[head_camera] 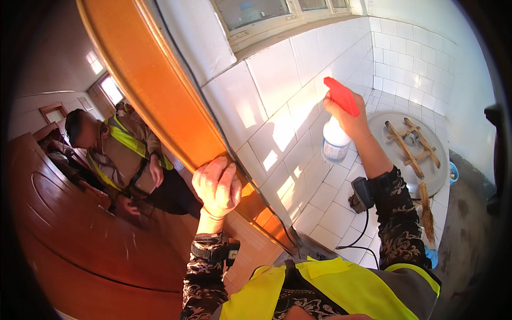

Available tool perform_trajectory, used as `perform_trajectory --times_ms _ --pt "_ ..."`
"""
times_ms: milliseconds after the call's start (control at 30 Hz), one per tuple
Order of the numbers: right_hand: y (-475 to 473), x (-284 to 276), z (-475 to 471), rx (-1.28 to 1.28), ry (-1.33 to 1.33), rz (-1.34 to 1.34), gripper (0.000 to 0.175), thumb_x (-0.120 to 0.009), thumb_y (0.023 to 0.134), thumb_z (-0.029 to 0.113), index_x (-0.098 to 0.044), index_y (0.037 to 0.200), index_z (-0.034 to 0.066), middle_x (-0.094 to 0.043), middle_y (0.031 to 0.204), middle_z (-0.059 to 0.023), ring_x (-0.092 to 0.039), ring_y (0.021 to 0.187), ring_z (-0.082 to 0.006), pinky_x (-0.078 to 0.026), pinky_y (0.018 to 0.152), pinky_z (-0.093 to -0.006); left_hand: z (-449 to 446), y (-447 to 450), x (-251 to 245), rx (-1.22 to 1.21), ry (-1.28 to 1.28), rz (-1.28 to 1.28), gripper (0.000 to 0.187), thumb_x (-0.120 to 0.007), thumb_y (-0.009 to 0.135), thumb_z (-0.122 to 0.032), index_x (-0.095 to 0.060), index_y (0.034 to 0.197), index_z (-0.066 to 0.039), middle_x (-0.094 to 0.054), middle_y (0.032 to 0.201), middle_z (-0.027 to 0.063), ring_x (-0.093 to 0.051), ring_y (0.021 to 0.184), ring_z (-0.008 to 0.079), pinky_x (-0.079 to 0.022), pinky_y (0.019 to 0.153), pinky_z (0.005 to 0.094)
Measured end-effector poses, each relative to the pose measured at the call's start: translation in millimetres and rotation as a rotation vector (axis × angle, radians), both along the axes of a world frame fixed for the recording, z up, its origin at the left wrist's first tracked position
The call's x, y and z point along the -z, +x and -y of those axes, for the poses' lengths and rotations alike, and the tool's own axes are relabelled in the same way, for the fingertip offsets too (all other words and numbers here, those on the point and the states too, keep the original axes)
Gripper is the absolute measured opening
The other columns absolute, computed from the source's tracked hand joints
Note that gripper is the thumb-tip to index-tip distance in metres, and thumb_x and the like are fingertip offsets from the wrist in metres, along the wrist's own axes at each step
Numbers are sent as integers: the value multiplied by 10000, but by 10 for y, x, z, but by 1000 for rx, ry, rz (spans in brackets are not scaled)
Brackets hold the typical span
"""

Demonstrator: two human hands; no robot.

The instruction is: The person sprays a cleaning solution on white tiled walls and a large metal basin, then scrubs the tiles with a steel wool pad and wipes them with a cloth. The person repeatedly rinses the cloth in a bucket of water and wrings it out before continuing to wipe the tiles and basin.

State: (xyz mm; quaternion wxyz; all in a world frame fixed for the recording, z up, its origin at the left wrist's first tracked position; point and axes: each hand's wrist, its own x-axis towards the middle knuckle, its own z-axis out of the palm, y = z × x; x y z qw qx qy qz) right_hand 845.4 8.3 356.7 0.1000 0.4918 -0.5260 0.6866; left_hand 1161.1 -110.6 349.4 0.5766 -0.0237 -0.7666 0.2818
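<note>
My right hand (354, 122) grips the neck of a white spray bottle (335, 145) with a red trigger head, its nozzle pointing to the upper left. The bottle is held in front of the white tiled wall (276, 80). Against the edge of an orange-brown wooden door frame (160, 76) rests my left hand (218, 186), fingers curled. Its palm side is hidden, so whether a cloth or anything else lies under the fingers cannot be seen. A dark cable (208, 108) runs along the frame beside this hand.
A round metal lid (394, 148) with a wooden lattice handle (412, 148) covers part of the tiled ledge (326, 204). Near it lie a straw brush (427, 218) and a black corded device (362, 194). At left, a person (128, 156) in a yellow vest stands behind a reddish wooden door (92, 232).
</note>
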Motion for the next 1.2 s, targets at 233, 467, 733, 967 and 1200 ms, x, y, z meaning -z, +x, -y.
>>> perform_trajectory --times_ms 233,467,733,967,1200 --pt "-405 51 -41 -10 -42 74 167 -700 784 120 -669 920 27 -655 781 -28 -601 718 -112 -485 691 -259 -11 10 7 -28 2 11 297 -639 683 9 -646 975 -40 -634 1047 120 -616 880 267 -473 790 382" --pt "-805 78 -52 187 -62 151 174 -695 798 169 -662 888 23 -639 759 -15 -576 698 -112 -475 687 -263 -12 8 -3 -69 -9 7 329 -631 664 11 -653 986 -54 -619 1059 99 -619 881 242 -474 771 370" --pt "-1098 -34 -141 395 -12 134 161 -703 802 146 -664 903 26 -639 819 -3 -576 739 -109 -471 700 -254 -22 7 12 -82 -7 16 298 -630 692 18 -634 985 -39 -618 1045 121 -613 888 272 -481 803 395" --pt "-945 248 -161 263 44 134 210 -713 801 159 -662 963 37 -637 783 -8 -569 703 -94 -478 682 -249 3 12 13 -98 -11 16 283 -614 684 20 -638 962 -29 -614 1051 135 -612 896 286 -484 805 402" --pt "-364 925 -342 113 155 16 104 -682 803 124 -613 822 49 -583 678 -28 -531 628 -87 -465 615 -265 -34 -23 -12 -125 -28 -22 304 -613 621 56 -660 902 -50 -618 1008 105 -625 852 254 -495 761 378"
